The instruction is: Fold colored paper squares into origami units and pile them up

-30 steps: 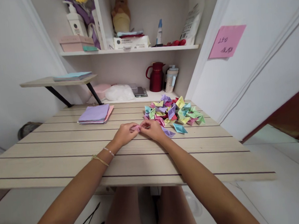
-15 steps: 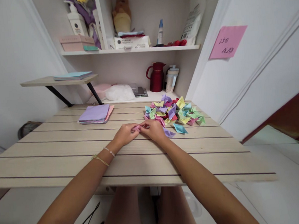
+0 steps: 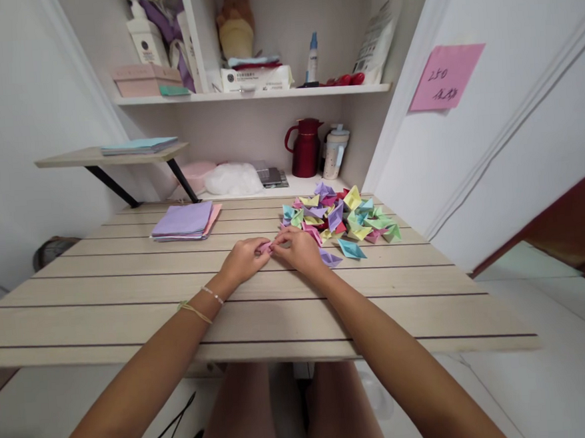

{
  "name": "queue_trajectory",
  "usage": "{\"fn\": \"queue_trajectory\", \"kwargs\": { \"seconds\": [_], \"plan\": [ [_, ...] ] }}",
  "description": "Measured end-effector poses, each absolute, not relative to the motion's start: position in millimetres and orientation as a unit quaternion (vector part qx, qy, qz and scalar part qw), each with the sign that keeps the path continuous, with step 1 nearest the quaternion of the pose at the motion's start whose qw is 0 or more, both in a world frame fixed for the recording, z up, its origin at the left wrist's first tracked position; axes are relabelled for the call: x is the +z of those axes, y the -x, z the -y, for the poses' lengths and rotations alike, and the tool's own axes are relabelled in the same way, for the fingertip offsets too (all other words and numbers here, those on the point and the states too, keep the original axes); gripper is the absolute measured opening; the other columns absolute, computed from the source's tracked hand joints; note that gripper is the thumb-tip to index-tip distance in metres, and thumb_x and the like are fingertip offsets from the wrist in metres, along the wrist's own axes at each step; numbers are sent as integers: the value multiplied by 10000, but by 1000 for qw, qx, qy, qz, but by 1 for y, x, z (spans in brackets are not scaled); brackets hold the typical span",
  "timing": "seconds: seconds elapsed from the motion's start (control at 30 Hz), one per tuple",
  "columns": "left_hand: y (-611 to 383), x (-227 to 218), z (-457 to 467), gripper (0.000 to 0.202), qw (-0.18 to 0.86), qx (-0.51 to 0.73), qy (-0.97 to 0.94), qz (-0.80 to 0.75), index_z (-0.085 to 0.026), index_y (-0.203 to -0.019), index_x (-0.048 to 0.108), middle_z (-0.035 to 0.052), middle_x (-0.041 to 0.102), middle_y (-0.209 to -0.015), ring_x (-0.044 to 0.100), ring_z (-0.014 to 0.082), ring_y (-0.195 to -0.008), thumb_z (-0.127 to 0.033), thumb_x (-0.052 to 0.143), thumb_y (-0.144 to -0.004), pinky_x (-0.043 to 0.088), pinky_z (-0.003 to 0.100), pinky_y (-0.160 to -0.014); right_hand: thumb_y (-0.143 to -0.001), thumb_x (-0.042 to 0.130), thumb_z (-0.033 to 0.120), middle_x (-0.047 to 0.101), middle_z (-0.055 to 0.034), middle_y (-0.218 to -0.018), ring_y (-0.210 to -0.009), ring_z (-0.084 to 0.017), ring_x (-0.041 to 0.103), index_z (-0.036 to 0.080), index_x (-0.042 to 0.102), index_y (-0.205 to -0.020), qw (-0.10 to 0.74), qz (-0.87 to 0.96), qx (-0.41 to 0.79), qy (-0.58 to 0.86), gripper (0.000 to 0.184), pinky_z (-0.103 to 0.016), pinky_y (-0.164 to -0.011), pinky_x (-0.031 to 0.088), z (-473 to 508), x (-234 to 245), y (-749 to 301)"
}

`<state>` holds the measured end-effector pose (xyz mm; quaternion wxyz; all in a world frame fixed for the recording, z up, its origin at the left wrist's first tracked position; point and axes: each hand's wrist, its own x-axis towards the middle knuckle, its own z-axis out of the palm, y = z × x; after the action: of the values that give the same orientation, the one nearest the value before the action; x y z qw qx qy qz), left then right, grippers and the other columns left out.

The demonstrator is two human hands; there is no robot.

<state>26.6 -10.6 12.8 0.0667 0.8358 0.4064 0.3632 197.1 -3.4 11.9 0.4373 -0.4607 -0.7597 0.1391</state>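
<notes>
A small piece of folded pink paper is held between my two hands above the middle of the table; fingers cover most of it. My left hand is closed around its left side. At its right end, my right hand pinches the paper between thumb and fingertips. Just beyond my right hand lies a heap of folded paper boats in purple, yellow, green, pink, red and blue. A blue boat and a purple boat lie at the heap's near edge.
A stack of paper sheets, purple on top, lies at the table's back left. Above it, a small raised shelf carries more sheets. A red jug and a pale cup stand at the back. A pink note hangs on the right.
My right hand's fingers have lifted and shifted slightly along the pink paper. My left hand keeps its hold. The view has tilted a little.
</notes>
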Motion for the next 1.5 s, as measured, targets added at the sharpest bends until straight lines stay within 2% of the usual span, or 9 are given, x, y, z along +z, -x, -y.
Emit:
{"fn": "queue_trajectory", "kwargs": {
  "seconds": [0.2, 0.43, 0.67, 0.9, 1.0, 1.1, 1.3, 1.4, 1.5],
  "plan": [
    [-21, 13, 7, 220, 63, 368, -830, -414, -177, -945, 638, 57, 686, -888, 628, 157, -766, -208, 501, -776, 491, 261, -724, -676, 629, 212, 669, -17, -807, -816, -185, 613, 229, 703, -673, 441, 749, 164, 466, 77, -282, -743, 454, -2, 5, -201],
    [-22, 18, 10, 232, 40, 350, -852, -387, -174, -948, 631, 62, 677, -902, 627, 169, -788, -233, 564, -734, 483, 280, -761, -680, 631, 214, 672, -13, -803, -839, -188, 613, 235, 704, -683, 447, 759, 135, 453, 76, -277, -732, 458, 2, 8, -198],
    [-26, 19, 14, 146, -20, 318, -861, -396, -183, -845, 632, 61, 657, -795, 601, 181, -746, -189, 515, -757, 459, 289, -724, -679, 630, 227, 675, -14, -785, -755, -173, 609, 236, 696, -683, 439, 766, 120, 454, 67, -277, -729, 459, 6, 10, -194],
    [-26, 17, 13, 151, 17, 386, -819, -425, -183, -839, 650, 55, 681, -799, 622, 174, -719, -186, 540, -736, 486, 290, -710, -663, 635, 238, 683, -9, -734, -781, -184, 618, 230, 686, -637, 453, 750, 165, 452, 58, -286, -757, 461, 3, 6, -194],
    [-27, 15, 10, 146, 85, 431, -787, -433, -174, -828, 660, 46, 691, -797, 639, 165, -709, -197, 559, -726, 510, 285, -704, -659, 626, 228, 686, -1, -713, -702, -161, 619, 216, 687, -632, 453, 745, 215, 440, 68, -283, -747, 468, 1, 4, -195],
    [-28, 13, 6, 189, 225, 488, -720, -440, -141, -843, 664, 74, 698, -838, 656, 177, -733, -274, 605, -722, 532, 296, -699, -664, 615, 239, 687, -7, -704, -682, -159, 617, 194, 688, -633, 472, 716, 271, 437, 92, -285, -728, 470, -2, 2, -196],
    [-28, 16, -2, 451, 481, 541, -571, -386, -117, -985, 643, 138, 662, -1048, 625, 224, -954, -322, 752, -599, 463, 368, -899, -661, 625, 358, 685, -24, -714, -718, -179, 608, 154, 702, -745, 545, 580, 405, 449, 233, -278, -671, 454, -9, 0, -199],
    [-29, 14, -1, 504, 559, 521, -523, -377, -116, -1012, 642, 130, 679, -996, 641, 214, -905, -316, 777, -570, 464, 378, -899, -656, 626, 374, 682, -22, -715, -694, -174, 600, 155, 701, -758, 550, 567, 432, 435, 253, -275, -648, 444, -10, -1, -199],
    [-30, 12, 1, 478, 583, 513, -498, -385, -110, -986, 650, 113, 696, -933, 657, 187, -833, -293, 784, -566, 482, 356, -875, -647, 640, 352, 680, -20, -700, -726, -183, 604, 164, 699, -725, 542, 595, 418, 421, 213, -287, -689, 440, -9, -2, -199]
  ]
}}
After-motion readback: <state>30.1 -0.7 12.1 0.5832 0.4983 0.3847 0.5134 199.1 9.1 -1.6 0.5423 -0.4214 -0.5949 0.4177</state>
